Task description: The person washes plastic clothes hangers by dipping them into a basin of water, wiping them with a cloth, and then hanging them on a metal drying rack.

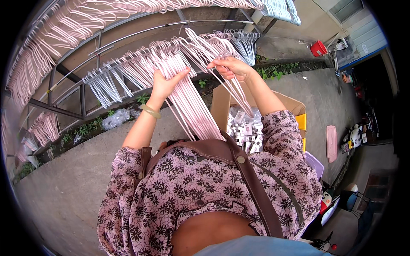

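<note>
My left hand is closed round the edge of a thick bundle of pink clothes hangers, its thumb laid across the top. The bundle slants down towards my apron, and its hook ends lie up by the rack. Pinched in my right hand are a few loose pink hangers, their lower ends hanging over an open cardboard box. Inside the box are many small white printed pieces and clear plastic bags. My right fingers partly hide how many hangers they hold.
Rows of pink hangers and pale blue hangers fill the metal rack ahead. Crumpled clear plastic lies by weeds at its foot. A red bucket stands far right; a pink lid lies on the concrete.
</note>
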Motion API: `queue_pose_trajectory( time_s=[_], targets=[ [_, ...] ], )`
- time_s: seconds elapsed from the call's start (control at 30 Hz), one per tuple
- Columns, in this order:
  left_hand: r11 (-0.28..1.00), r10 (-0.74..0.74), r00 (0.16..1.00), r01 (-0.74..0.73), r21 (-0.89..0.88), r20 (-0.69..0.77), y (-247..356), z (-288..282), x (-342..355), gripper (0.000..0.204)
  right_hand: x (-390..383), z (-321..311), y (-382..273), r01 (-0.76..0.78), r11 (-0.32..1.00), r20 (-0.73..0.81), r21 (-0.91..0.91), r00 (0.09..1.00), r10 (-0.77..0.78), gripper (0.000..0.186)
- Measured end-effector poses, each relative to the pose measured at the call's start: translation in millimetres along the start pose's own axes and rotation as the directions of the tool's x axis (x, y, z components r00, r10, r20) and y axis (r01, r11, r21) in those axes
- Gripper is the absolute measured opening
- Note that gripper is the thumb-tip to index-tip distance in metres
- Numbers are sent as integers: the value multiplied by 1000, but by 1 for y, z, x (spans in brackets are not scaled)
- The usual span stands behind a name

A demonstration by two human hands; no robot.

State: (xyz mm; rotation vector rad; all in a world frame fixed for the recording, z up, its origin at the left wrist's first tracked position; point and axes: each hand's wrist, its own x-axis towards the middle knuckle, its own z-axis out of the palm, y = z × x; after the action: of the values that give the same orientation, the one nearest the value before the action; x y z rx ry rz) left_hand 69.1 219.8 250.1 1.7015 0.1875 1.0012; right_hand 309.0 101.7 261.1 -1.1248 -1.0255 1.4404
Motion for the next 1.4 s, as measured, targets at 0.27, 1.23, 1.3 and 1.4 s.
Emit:
queue_pose_trajectory(
  time_s=[0.27,1.23,1.3,1.4],
  targets=[
    [1000,25,999,-24,-14,22,-20,24,63,16,-5,-19,-62,-76,979,-188,-191,981,39,32],
    [962,270,902,-264,-64,336,64,184,148,16,-93,-178,-341,-143,751,-563,-644,754,-339,37],
    [962,268,911,-271,-33,312,61,185,152,17,-68,-205,-342,-150,761,-564,-632,762,-319,36],
    [971,210,966,-188,-147,151,55,192,152,13,-35,-226,-344,-171,764,-567,-622,772,-288,32]
  ],
)
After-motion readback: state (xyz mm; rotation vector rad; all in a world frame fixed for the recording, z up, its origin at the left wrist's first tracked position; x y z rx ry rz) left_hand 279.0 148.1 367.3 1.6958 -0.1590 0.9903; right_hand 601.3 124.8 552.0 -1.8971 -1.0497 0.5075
